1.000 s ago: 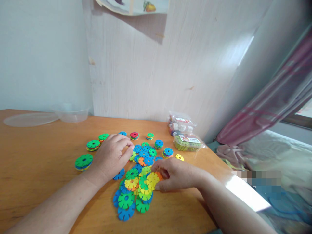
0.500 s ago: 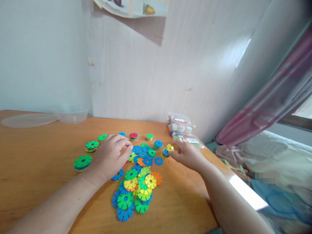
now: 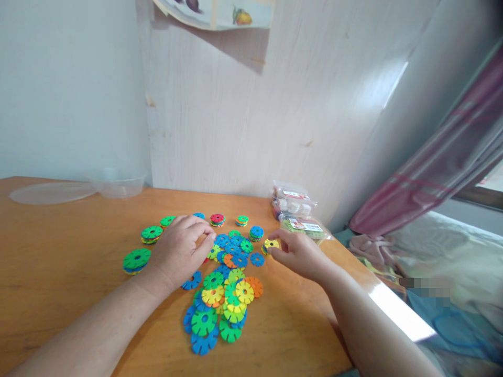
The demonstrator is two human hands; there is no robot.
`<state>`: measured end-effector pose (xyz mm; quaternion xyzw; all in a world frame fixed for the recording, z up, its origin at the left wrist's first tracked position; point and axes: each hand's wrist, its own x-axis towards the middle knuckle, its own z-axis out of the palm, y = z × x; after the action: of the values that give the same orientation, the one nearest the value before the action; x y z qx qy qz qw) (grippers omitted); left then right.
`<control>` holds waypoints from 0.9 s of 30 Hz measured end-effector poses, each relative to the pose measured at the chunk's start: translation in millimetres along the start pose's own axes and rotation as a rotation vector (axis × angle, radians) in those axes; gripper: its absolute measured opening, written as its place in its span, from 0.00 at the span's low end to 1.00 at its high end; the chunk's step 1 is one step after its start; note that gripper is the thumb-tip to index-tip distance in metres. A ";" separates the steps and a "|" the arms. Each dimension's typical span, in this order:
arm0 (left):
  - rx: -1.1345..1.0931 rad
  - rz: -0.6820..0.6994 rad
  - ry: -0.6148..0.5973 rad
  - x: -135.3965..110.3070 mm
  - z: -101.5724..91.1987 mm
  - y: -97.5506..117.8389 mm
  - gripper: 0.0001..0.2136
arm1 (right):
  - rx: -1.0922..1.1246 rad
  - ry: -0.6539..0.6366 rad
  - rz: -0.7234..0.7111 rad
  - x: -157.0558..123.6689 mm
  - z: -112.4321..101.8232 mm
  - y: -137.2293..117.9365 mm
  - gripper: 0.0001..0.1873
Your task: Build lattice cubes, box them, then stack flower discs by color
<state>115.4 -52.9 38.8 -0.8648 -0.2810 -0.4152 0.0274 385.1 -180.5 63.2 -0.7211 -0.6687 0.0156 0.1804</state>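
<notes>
My left hand (image 3: 183, 246) rests over the left side of the loose discs, its fingers loosely bent and the thumb apart from them. I see nothing held in it, though its underside is hidden. My right hand (image 3: 296, 251) is at a small stack on the right, thumb and fingertip at the edge of a yellow notched plastic disc (image 3: 271, 244) on top. Between the hands lie loose notched discs, among them a blue disc (image 3: 257, 259), an orange disc (image 3: 254, 287) and a green disc (image 3: 204, 321).
Short stacks topped by a green disc (image 3: 137, 258), a red disc (image 3: 217, 217) and other colours ring the pile. Clear food packs (image 3: 304, 225) stand at the back right, a plastic bowl (image 3: 121, 187) and lid (image 3: 51, 193) at the back left. The table's right edge borders a bed (image 3: 451, 251).
The yellow disc, tilted in my right hand before, now lies flat on the right-hand stack, covering its blue top. My right hand has moved slightly left and down. The left hand stays put.
</notes>
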 end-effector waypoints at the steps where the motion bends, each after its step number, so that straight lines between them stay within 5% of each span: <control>1: 0.003 -0.008 0.004 0.1 -0.2 0.1 0.11 | 0.061 -0.051 -0.054 -3.1 -0.3 -3.9 0.15; 5: 0.011 -0.041 0.029 1.9 -1.5 -1.9 0.11 | 0.218 -0.316 -0.226 -15.6 -0.2 -20.4 0.16; 8: 0.016 -0.068 0.067 4.6 -5.8 -6.9 0.11 | 0.237 -0.399 -0.252 -20.2 0.9 -28.7 0.25; 12: 0.022 -0.162 0.129 8.8 -18.3 -17.3 0.11 | 0.239 -0.401 -0.273 -20.5 5.2 -34.5 0.31; 19: 0.037 -0.386 0.302 12.1 -38.2 -39.6 0.12 | 0.203 -0.401 -0.284 -18.9 20.8 -39.3 0.13; 27: -0.238 -0.639 0.475 13.6 -44.1 -61.9 0.13 | 0.103 -0.279 -0.343 -16.5 22.8 -40.9 0.09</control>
<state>59.7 -7.0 66.0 -0.6115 -0.4710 -0.6204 -0.1390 338.1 -189.4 49.8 -0.5775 -0.7984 0.1184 0.1226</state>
